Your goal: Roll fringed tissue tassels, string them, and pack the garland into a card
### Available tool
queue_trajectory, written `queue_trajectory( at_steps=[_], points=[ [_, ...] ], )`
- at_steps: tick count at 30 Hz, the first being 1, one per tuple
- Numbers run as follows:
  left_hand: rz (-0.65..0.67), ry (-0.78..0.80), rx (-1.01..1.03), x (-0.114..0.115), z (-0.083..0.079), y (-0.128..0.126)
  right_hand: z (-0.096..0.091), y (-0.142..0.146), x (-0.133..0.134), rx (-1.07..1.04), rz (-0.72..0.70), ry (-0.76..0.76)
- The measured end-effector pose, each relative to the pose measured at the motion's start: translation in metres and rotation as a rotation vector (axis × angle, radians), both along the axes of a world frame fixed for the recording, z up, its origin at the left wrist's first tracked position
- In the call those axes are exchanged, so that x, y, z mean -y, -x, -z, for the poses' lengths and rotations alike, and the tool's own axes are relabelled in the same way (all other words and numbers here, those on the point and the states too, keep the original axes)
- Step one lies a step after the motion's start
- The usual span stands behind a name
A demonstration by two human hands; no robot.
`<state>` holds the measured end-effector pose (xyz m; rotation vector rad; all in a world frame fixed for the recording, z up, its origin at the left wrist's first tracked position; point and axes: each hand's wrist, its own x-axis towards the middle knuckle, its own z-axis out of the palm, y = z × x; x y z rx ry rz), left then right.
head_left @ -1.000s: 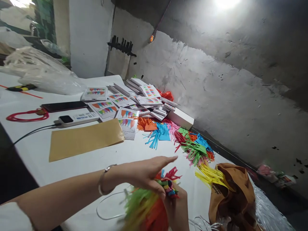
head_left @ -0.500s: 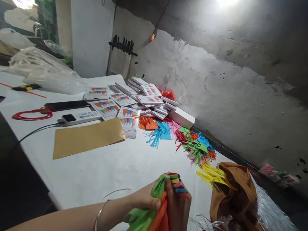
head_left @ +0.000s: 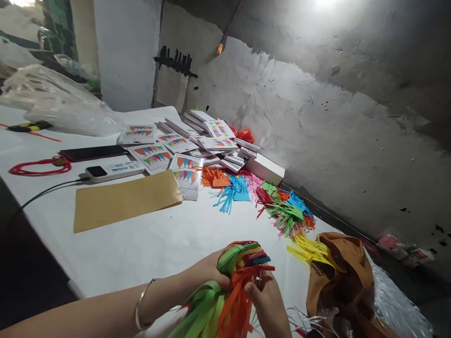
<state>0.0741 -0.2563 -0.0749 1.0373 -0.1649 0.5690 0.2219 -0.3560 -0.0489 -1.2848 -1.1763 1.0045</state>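
Note:
A bundle of tissue-paper tassels [head_left: 202, 307], green, yellow, orange, red and blue, is folded over at the top with its strips hanging down. My left hand [head_left: 207, 270], with a silver bangle at the wrist, is wrapped round the bundle from the left. On the other side, my right hand [head_left: 269, 298] pinches the orange tassel [head_left: 243, 281] at the bundle's right, thumb in front. Its other fingers are partly hidden. Yellow tassel strips [head_left: 306, 251] spill out of a brown bag [head_left: 317, 300] just right of my hands. White strings show below my right hand.
Fringed paper pieces [head_left: 285, 213] lie along the wall. Behind them are a white box [head_left: 266, 169] and piled printed cards [head_left: 188, 173]. At left lie a brown envelope [head_left: 127, 202], a white device [head_left: 114, 170] with a cable, a phone [head_left: 93, 152], a cutter [head_left: 30, 126] and plastic bags [head_left: 66, 105].
My right hand has moved from the top of the bundle down its right side, onto the orange tassel. The bundle's folded top is more exposed, and the view has shifted slightly.

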Motion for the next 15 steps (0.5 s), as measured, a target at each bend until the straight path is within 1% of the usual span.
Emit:
queue_trajectory(
  at_steps=[1, 3, 4, 5, 6, 7, 9, 10, 11, 12, 14, 15],
  points=[
    [-0.007, -0.009, 0.021, 0.003, 0.001, -0.002, 0.001, 0.002, 0.001, 0.059, 0.014, 0.048],
    [-0.072, -0.079, 0.003, 0.011, -0.001, -0.003, 0.002, 0.008, 0.002, 0.196, 0.081, 0.1],
    [-0.102, -0.133, -0.041, 0.014, -0.004, -0.001, 0.002, 0.012, 0.002, 0.24, 0.113, 0.093],
    [-0.105, -0.186, -0.108, 0.016, -0.008, 0.002, 0.001, 0.017, 0.001, 0.246, 0.141, 0.067],
    [-0.063, -0.238, -0.186, 0.015, -0.012, 0.007, 0.0, 0.022, 0.001, 0.221, 0.168, 0.032],
    [0.025, -0.294, -0.26, 0.011, -0.017, 0.014, -0.001, 0.026, 0.001, 0.181, 0.191, -0.002],
    [0.233, -0.398, -0.379, -0.004, -0.026, 0.03, -0.001, 0.033, 0.0, 0.098, 0.228, -0.047],
    [0.287, -0.438, -0.418, -0.015, -0.03, 0.039, -0.001, 0.035, 0.0, 0.078, 0.255, -0.057],
    [0.289, -0.476, -0.442, -0.026, -0.032, 0.047, 0.0, 0.035, 0.0, 0.078, 0.279, -0.056],
    [0.244, -0.498, -0.454, -0.037, -0.034, 0.055, 0.001, 0.036, 0.0, 0.088, 0.298, -0.05],
    [0.109, -0.497, -0.449, -0.052, -0.035, 0.065, 0.003, 0.036, 0.0, 0.125, 0.316, -0.039],
    [0.044, -0.503, -0.44, -0.055, -0.035, 0.067, 0.004, 0.037, 0.0, 0.15, 0.316, -0.036]
  ],
)
